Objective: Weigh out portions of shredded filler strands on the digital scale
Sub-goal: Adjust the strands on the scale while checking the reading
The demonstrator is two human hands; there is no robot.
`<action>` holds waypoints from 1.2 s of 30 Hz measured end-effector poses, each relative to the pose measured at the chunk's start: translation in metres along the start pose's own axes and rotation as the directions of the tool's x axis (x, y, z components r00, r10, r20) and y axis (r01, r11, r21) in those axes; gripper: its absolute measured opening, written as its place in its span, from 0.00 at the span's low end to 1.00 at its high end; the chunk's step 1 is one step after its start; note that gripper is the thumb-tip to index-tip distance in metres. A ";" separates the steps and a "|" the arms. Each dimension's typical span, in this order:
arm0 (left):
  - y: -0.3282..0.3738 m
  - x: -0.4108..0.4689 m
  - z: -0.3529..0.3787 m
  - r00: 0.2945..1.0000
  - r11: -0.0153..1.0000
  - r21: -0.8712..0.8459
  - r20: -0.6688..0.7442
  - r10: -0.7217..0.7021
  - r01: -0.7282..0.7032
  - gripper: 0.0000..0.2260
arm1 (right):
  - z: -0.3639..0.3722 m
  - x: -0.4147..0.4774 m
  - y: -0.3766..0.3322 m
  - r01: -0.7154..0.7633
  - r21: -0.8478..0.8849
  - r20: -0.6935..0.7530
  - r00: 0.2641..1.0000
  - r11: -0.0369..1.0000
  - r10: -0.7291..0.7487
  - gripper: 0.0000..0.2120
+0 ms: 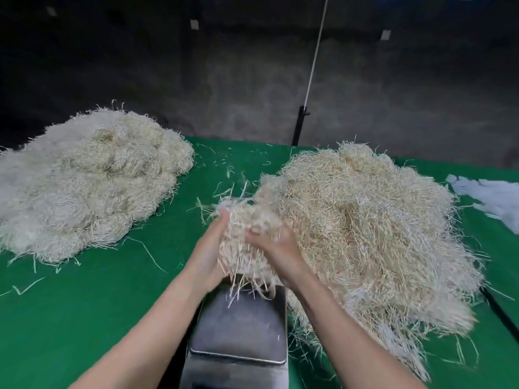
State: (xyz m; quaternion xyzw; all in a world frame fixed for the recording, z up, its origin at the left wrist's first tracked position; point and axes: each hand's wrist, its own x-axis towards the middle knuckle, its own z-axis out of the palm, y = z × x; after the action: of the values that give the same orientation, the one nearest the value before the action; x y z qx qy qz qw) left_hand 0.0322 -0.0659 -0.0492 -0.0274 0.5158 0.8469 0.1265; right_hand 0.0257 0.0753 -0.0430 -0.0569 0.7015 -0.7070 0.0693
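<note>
The left grip (207, 248) and right grip (276, 245) are curling around a clump of strands (245, 242), holding it above the far end of the scale (238, 324). A tan pile (365, 234) is crowding the scale's right edge. A paler pile (90, 178) is lying well apart, left, on the green table (112, 318).

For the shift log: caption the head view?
Left hand and right hand hold a strand clump above the scale, between a pale heap and a tan heap.
</note>
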 end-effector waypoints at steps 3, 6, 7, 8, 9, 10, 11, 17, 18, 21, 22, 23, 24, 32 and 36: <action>-0.038 -0.004 -0.016 0.950 0.996 0.053 -0.307 -0.056 0.075 0.29 | -0.004 -0.018 0.033 -0.019 -0.299 0.014 1.000 0.954 0.024 0.31; -0.074 -0.013 -0.026 0.913 0.982 0.121 -0.400 -0.087 0.147 0.31 | -0.016 -0.038 0.056 -0.023 -0.426 -0.006 1.000 0.904 0.023 0.28; -0.085 -0.014 -0.029 0.914 0.976 0.137 -0.394 -0.101 0.167 0.32 | -0.017 -0.044 0.062 -0.038 -0.433 -0.027 0.999 0.901 0.029 0.25; -0.093 -0.015 -0.032 0.919 0.968 0.167 -0.378 -0.113 0.188 0.32 | -0.018 -0.049 0.069 -0.064 -0.444 -0.062 0.997 0.894 0.040 0.24; -0.099 -0.017 -0.035 0.923 0.954 0.223 -0.369 -0.109 0.202 0.32 | -0.019 -0.052 0.076 -0.093 -0.460 -0.107 0.993 0.883 0.049 0.23; -0.103 -0.019 -0.038 0.928 0.926 0.321 -0.365 -0.071 0.197 0.31 | -0.019 -0.054 0.081 -0.120 -0.485 -0.147 0.988 0.866 0.055 0.22; -0.103 -0.022 -0.042 0.933 0.880 0.442 -0.360 -0.005 0.175 0.29 | -0.019 -0.056 0.084 -0.143 -0.518 -0.170 0.983 0.844 0.062 0.23; -0.088 -0.039 -0.067 0.828 0.676 0.736 -0.390 0.404 0.016 0.16 | -0.019 -0.060 0.096 -0.230 -0.691 -0.227 0.969 0.685 0.096 0.26; -0.086 -0.040 -0.066 0.844 0.651 0.757 -0.310 0.438 -0.059 0.17 | -0.017 -0.060 0.096 -0.224 -0.678 -0.227 0.970 0.700 0.090 0.25; -0.087 -0.039 -0.058 0.915 0.560 0.804 -0.051 0.399 -0.200 0.19 | -0.008 -0.059 0.097 -0.199 -0.666 -0.200 0.976 0.719 0.085 0.26; -0.090 -0.038 -0.057 0.932 0.530 0.823 0.002 0.361 -0.207 0.18 | -0.006 -0.059 0.098 -0.205 -0.660 -0.201 0.975 0.723 0.092 0.26; -0.093 -0.037 -0.058 0.947 0.501 0.843 0.030 0.320 -0.196 0.17 | -0.004 -0.060 0.099 -0.208 -0.648 -0.205 0.974 0.733 0.094 0.25; -0.095 -0.037 -0.058 0.958 0.483 0.857 0.037 0.283 -0.176 0.15 | -0.005 -0.062 0.100 -0.205 -0.630 -0.210 0.974 0.749 0.089 0.24; -0.081 -0.047 -0.056 0.885 0.587 0.782 -0.106 0.453 -0.207 0.16 | -0.025 -0.078 0.087 -0.142 -0.483 -0.154 0.985 0.864 0.075 0.32; -0.069 -0.057 -0.053 0.838 0.633 0.741 -0.186 0.514 -0.224 0.14 | -0.032 -0.091 0.082 -0.122 -0.343 -0.192 0.980 0.931 0.057 0.28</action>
State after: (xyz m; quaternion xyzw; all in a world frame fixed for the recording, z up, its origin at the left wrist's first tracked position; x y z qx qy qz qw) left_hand 0.0992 -0.0926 -0.1239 -0.0333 0.8022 0.5756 -0.1549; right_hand 0.1107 0.1221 -0.1237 0.0273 0.8223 -0.5678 0.0272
